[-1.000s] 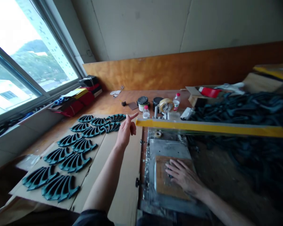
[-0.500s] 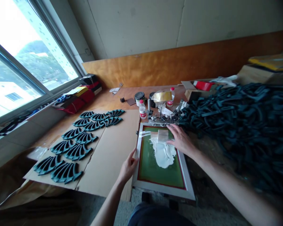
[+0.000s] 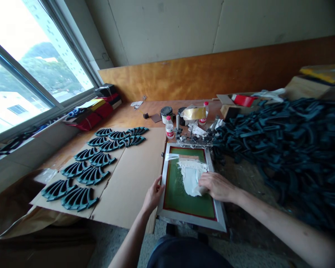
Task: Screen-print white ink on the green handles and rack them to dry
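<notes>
A screen frame (image 3: 222, 219) with pale edges and green mesh lies at the table's front. White paste (image 3: 191, 182) is spread on the mesh, below a brownish strip (image 3: 188, 158) near the far edge. My left hand (image 3: 153, 194) is closed on the frame's left side, its fingers bent at the edge. Over the paste's right edge, my right hand (image 3: 219, 187) is closed with fingers together and pointing left; what it holds is mostly hidden under the fingers. Metal clamps (image 3: 194, 140) stand at the frame's far end.
Dark green fan-shaped parts (image 3: 79, 198) lie in rows on cardboard (image 3: 134, 178) at left. A large heap of dark parts (image 3: 281, 134) fills the right. Bottles (image 3: 169, 128), a lidded tub (image 3: 166, 113) and yellow tape (image 3: 194, 112) stand behind the frame.
My right hand has moved from the far part of the mesh toward me and its fingers have closed. The pale block near the far edge no longer shows there. My left hand stays at the frame.
</notes>
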### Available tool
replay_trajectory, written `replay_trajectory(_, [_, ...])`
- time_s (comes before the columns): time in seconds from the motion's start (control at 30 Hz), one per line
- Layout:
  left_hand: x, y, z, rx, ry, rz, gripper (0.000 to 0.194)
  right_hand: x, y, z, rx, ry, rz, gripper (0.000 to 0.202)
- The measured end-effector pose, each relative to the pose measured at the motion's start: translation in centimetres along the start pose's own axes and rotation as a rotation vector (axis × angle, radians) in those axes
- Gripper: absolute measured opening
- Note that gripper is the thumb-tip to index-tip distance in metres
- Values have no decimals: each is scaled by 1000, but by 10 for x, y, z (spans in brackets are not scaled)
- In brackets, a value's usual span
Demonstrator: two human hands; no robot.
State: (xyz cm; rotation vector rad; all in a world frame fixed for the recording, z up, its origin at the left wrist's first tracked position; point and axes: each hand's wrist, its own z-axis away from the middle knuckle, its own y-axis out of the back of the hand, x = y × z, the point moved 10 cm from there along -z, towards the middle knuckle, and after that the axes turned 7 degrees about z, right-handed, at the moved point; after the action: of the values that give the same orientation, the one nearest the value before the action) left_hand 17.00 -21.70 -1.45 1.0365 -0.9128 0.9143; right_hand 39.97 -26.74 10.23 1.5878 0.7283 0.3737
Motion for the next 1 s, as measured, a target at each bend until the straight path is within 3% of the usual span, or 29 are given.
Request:
replay_trajectory(0.1, [-2,1,0,8,21,64,63,1,12,-1,201,-60,60,24])
replay_trajectory(0.17, [-2,2,1,15,35,115,66,-13,14,9,312,1,110,28])
replay_trajectory(0.23, [-2,2,1,21,38,151,68,-24,12,18,324,68,107,28])
replay_trajectory(0.3, [0,2,2,18,42,173,69,-19,10,15,253,48,76,20])
replay_trajectory(0.37, [6,3,3,1,46,192,73,-1,16,-3,197,-52,58,14])
replay_trajectory(0.53, [48,13,13,-61,86,327,80,70,66,-48,245,-390,196,56])
replay_trajectory(0.6, [77,21,15,-60,85,389,66,102,92,-40,329,-501,198,54])
replay_trajectory(0.67, [113,31,11,-21,22,447,55,135,109,-9,457,-652,125,44])
replay_trajectory(0.73, [155,42,2,43,-106,531,55,161,97,24,460,-790,45,38])
replay_trajectory(0.8, [196,49,-11,74,-228,608,53,163,58,42,329,-810,-9,34])
replay_trajectory(0.9, [242,50,-31,68,-312,634,53,124,-10,41,113,-655,-25,30])
replay_trajectory(0.97, [253,50,-34,111,-338,659,54,97,-39,36,26,-613,-1,22])
replay_trajectory(1.0, [248,48,-31,157,-338,685,53,86,-47,34,-7,-623,5,16])
